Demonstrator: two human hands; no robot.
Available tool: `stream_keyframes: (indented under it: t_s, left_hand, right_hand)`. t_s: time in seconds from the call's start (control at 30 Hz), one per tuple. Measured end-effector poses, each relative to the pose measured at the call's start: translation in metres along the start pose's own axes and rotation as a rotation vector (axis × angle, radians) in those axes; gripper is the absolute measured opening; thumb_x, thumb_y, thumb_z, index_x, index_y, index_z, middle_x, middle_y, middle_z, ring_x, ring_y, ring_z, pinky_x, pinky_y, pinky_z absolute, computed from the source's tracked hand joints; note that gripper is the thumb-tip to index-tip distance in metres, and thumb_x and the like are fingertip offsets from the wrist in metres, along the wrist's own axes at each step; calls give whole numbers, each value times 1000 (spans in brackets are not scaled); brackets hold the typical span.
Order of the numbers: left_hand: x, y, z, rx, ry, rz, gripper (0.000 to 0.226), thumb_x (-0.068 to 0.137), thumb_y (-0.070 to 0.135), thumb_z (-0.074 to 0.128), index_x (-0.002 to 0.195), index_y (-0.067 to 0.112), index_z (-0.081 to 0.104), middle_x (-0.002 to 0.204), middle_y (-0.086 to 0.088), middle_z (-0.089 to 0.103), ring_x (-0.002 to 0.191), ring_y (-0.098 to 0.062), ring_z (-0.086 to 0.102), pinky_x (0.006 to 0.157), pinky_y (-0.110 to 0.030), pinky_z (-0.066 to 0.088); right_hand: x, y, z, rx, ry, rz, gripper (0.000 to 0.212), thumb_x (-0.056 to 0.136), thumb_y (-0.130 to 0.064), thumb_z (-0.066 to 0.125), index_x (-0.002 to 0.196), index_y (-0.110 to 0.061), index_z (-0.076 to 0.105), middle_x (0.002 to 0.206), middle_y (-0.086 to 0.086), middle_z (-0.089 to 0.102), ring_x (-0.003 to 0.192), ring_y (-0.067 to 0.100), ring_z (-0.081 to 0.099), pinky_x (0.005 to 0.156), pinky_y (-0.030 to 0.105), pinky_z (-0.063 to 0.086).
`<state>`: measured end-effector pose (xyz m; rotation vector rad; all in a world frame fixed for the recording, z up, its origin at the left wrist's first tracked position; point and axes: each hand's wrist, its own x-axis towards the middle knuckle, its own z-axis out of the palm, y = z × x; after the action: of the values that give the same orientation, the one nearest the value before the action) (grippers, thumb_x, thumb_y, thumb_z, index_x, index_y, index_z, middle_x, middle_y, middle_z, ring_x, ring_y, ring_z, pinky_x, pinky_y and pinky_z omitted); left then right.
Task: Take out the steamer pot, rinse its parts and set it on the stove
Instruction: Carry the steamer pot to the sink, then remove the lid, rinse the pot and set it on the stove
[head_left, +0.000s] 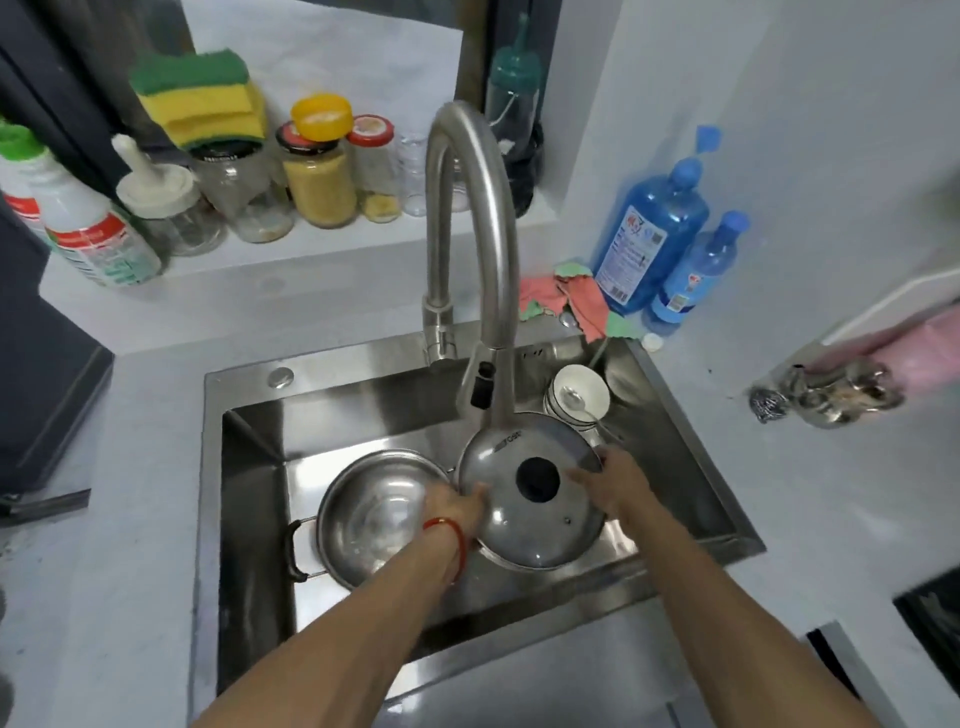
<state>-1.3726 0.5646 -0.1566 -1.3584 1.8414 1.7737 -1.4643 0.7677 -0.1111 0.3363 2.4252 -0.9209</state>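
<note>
Rinsing step: left hand (457, 506) and right hand (610, 483) clamped on opposite rims of lid (532, 491), under faucet (470, 249); pot (371, 517) at sink's (249, 447) front-left. Next, likely: water on, turn lid.

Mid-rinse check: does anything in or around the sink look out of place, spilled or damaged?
Nothing looks spilled or damaged. Both hands, left and right, hold the round glass lid with a black knob tilted under the curved steel faucet. The steel pot sits upright in the steel sink. Only a crumpled pink-and-green cloth lies untidily behind the sink.
</note>
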Motion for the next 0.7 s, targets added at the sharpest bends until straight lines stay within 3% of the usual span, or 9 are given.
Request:
stream_keyframes:
  t_s: [0.13,0.27,0.37,0.43,0.47,0.5,0.53,0.6,0.7]
  left_hand:
    - [29,-10,62,78,-3,-115,69,44,43,70,105,12,65,100,-11,75,86,-31,74,75,-48,64]
    - [31,-11,100,86,-46,-220,66,55,29,69,113,0,68,113,-21,73,102,-37,73,87,-47,61]
    - [11,6,107,30,-44,-257,53,85,10,64,135,-6,56,132,-25,64,114,-35,67,87,-35,56]
    - [14,-1,111,-38,-51,-288,58,93,2,53,149,0,40,127,-27,66,83,-26,70,64,-28,59]
    - [15,-4,106,-85,-50,-311,62,94,0,49,154,4,34,107,-24,73,61,-18,65,47,-21,54]
    - [17,-8,103,-118,-54,-334,63,94,0,47,155,5,32,83,-15,73,47,-12,59,39,-16,47]
    - [17,-6,98,-112,-75,-347,59,95,0,47,152,3,37,70,-6,67,46,-10,58,41,-17,48]
    - [16,-1,90,-43,-89,-338,41,87,4,54,127,-2,62,75,-4,62,63,-17,61,56,-25,55]
    - [8,8,68,10,-55,-140,22,62,14,61,79,11,74,80,-4,73,82,-26,69,79,-38,61]
  right_hand:
    - [49,31,-22,-12,-105,60,36,84,-25,78,112,-6,65,109,16,72,99,36,70,83,47,58]
    - [81,57,-15,1,-127,137,10,82,-10,71,92,-12,70,112,21,74,103,38,69,92,48,58]
    - [94,67,0,27,-114,164,37,84,-21,61,116,-4,70,120,23,71,109,39,66,86,36,52]
    - [97,69,9,27,-153,219,46,87,-32,55,121,-3,67,124,23,68,109,39,65,79,33,46]
    - [98,71,13,36,-176,231,45,87,-32,56,120,-3,67,123,24,68,107,39,65,78,34,47]
    - [97,71,13,39,-195,244,44,86,-32,57,118,-4,67,121,24,69,105,38,66,78,36,49]
    - [96,70,12,33,-207,260,43,84,-30,59,117,-4,66,122,24,69,105,38,66,80,36,51]
    - [90,59,11,-41,-233,245,47,84,-28,59,124,-4,61,130,24,63,114,38,63,88,36,50]
    - [64,2,10,-111,-209,-39,63,81,-27,58,142,-11,49,139,18,58,124,37,59,100,38,48]
